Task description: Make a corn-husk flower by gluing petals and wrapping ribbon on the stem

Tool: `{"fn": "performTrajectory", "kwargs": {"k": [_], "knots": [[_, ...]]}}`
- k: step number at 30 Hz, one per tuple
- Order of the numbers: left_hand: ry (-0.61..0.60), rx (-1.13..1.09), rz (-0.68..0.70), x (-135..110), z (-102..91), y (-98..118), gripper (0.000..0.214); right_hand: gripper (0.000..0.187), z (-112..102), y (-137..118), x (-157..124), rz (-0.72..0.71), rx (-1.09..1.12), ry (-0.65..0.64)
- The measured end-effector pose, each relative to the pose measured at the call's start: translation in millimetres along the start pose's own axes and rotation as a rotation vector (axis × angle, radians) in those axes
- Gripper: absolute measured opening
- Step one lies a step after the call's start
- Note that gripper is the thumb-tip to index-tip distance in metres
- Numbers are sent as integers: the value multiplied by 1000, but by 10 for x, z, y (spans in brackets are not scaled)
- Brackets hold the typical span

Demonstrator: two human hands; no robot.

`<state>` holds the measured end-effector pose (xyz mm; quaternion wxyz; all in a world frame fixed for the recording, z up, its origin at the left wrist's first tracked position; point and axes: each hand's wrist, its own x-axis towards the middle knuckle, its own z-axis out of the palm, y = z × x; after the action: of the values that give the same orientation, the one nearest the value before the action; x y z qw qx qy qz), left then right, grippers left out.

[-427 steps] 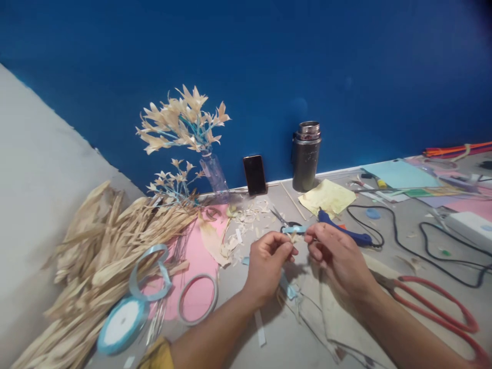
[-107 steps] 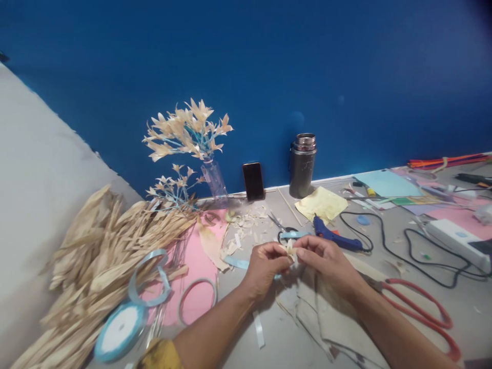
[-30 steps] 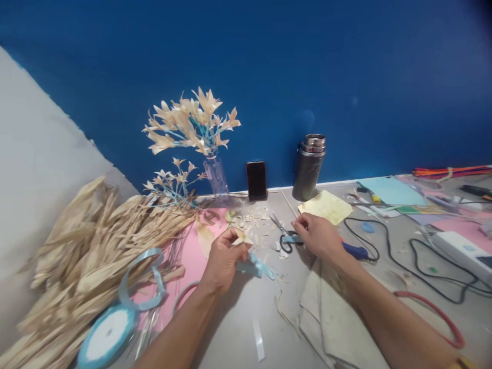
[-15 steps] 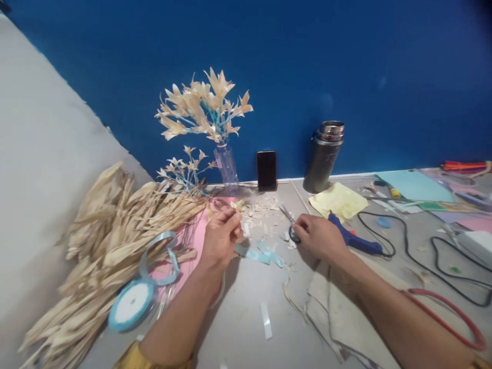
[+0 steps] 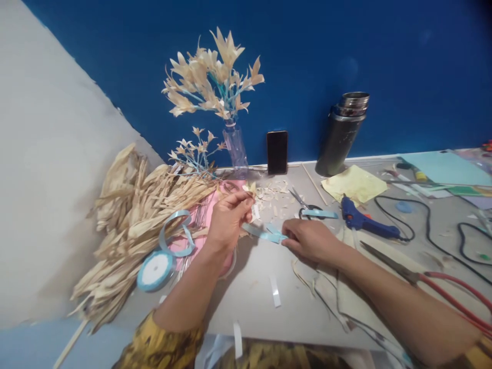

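My left hand [image 5: 227,219] is closed in a pinch, with a small pale husk flower [image 5: 250,188] at its fingertips. To its right, my right hand [image 5: 310,240] has its fingers closed on the end of a light blue ribbon strip [image 5: 265,236] on the table. Just beyond that hand lie small black-handled scissors [image 5: 298,198], with a short blue ribbon piece [image 5: 323,213] across their handles. A spool of blue ribbon [image 5: 156,270] with a loose loop is left of my left forearm, beside a heap of dried corn husks [image 5: 134,220].
At the back, husk flowers [image 5: 215,77] stand in a clear vase [image 5: 235,148], near a phone [image 5: 277,152] and a dark flask [image 5: 342,136]. A blue glue gun [image 5: 365,221] with a cord lies right. Large red-handled scissors [image 5: 411,277] lie by my right forearm.
My right hand has let go of the small scissors and moved down and left onto the blue ribbon strip. My left hand keeps its pinch. The view has tilted downward and shifted left.
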<state>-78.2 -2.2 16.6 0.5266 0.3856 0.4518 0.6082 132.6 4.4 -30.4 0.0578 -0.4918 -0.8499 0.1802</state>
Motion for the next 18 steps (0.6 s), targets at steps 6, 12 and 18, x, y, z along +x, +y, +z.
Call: {"fn": "performTrajectory", "kwargs": {"k": [6,12,18], "knots": [[68,146,36,-306,-271,220,16,17,-17,123,44,144,-52,96],[-16,283,-190,-607,-434,77,15,18,-266,220,0,128,18,148],[-179,381,-278,-842,-403,-163,11,20,-140,203,20,-39,-16,218]]}}
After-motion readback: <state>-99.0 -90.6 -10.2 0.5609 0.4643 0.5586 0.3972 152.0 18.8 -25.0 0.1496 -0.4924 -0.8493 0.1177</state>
